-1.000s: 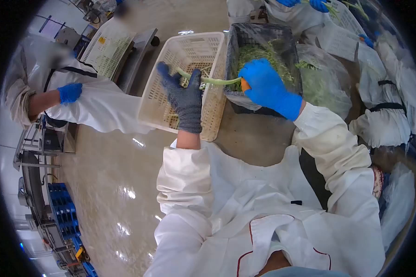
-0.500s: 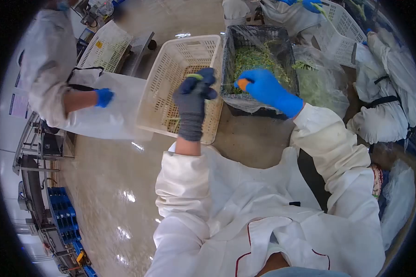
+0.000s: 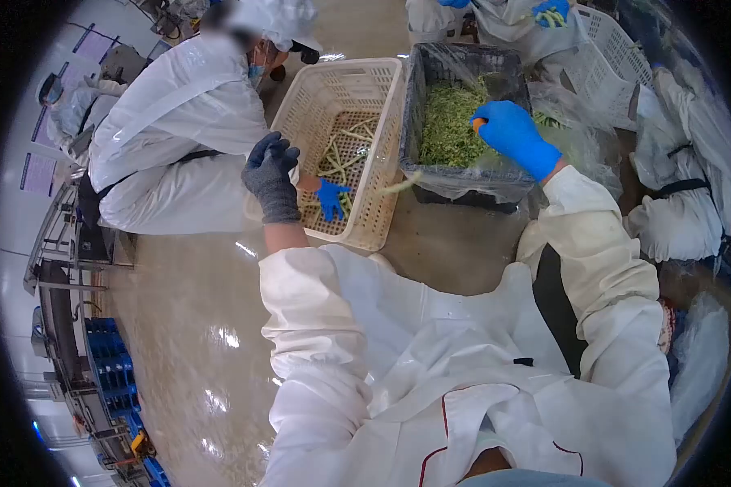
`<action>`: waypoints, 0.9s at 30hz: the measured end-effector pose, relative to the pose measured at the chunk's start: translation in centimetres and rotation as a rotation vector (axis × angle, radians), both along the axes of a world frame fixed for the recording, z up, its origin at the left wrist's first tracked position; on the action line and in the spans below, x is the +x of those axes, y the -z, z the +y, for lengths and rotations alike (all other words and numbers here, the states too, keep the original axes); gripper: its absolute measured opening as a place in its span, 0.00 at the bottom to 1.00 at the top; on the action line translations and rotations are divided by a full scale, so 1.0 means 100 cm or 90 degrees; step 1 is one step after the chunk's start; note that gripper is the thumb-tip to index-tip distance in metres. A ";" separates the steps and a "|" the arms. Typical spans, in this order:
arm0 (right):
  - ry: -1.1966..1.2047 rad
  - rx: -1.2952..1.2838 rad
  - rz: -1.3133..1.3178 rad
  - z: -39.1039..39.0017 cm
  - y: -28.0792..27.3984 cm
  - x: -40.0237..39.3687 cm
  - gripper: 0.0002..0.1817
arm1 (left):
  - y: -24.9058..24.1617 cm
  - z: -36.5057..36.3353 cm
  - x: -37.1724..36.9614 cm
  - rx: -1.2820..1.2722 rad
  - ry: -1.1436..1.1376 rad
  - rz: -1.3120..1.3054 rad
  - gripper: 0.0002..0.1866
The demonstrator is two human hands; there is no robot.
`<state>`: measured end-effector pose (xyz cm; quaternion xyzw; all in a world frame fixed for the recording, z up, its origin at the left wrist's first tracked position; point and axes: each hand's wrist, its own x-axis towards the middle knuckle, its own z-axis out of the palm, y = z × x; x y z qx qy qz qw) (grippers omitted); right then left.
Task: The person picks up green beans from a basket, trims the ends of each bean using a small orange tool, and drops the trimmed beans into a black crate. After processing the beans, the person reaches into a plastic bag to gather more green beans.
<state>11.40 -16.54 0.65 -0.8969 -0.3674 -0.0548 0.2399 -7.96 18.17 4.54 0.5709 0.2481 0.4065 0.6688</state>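
My left hand, in a dark grey glove, is raised by the near left side of the white crate. Its fingers are curled closed, and whether anything lies inside them is hidden. My right hand, in a blue glove, grips a small tool with an orange handle; its working end cannot be made out. That hand is above the right part of a black bin lined with clear plastic and filled with green trimmings. A pale green stalk, blurred, shows between crate and bin.
A co-worker bends in from the left, with a blue-gloved hand over green stalks in the crate. A clear plastic bag is right of the bin. Other people and another white crate are at upper right.
My left hand has moved left, away from above the crate. The co-worker has bent down and reached into the crate, where several stalks now show. My right hand has shifted slightly right and up.
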 end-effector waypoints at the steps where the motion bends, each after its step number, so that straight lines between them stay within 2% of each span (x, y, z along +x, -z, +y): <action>1: -0.021 0.012 0.042 0.001 -0.005 0.000 0.12 | -0.001 -0.003 0.001 0.007 -0.002 -0.018 0.10; 5: -0.121 0.073 0.204 0.011 -0.020 -0.009 0.14 | -0.003 -0.041 0.013 0.116 0.171 0.083 0.14; 8: -0.224 0.152 0.328 0.015 -0.036 -0.024 0.13 | 0.020 -0.080 0.028 0.339 0.375 0.189 0.24; 10: -0.285 0.201 0.368 0.016 -0.054 -0.038 0.12 | 0.018 -0.116 0.025 0.427 0.455 0.252 0.28; 13: -0.341 0.273 0.388 0.014 -0.074 -0.049 0.12 | 0.033 -0.132 0.029 0.597 0.489 0.275 0.31; 14: -0.349 0.311 0.409 0.013 -0.076 -0.050 0.12 | 0.043 -0.128 0.033 0.469 0.531 0.248 0.38; 17: -0.325 0.362 0.398 0.007 -0.057 -0.034 0.14 | 0.048 -0.124 0.037 0.480 0.436 0.256 0.34; 18: -0.308 0.385 0.421 0.008 -0.052 -0.030 0.14 | 0.031 -0.125 0.032 0.410 0.429 0.318 0.29; 20: -0.249 0.387 0.445 0.010 -0.027 -0.009 0.15 | 0.027 -0.117 0.031 0.377 0.391 0.350 0.23; 23: -0.151 0.412 0.391 0.008 -0.001 0.007 0.15 | 0.015 -0.108 0.027 0.359 0.308 0.365 0.19; 25: 0.018 0.088 -0.023 -0.003 0.046 0.023 0.16 | 0.019 -0.098 0.022 0.386 0.274 0.347 0.20; 26: 0.099 -0.081 -0.224 -0.009 0.065 0.028 0.16 | 0.003 -0.104 0.016 0.378 0.273 0.392 0.20; 27: 0.040 -0.098 -0.131 -0.012 0.074 0.031 0.17 | 0.000 -0.104 0.013 0.391 0.269 0.396 0.20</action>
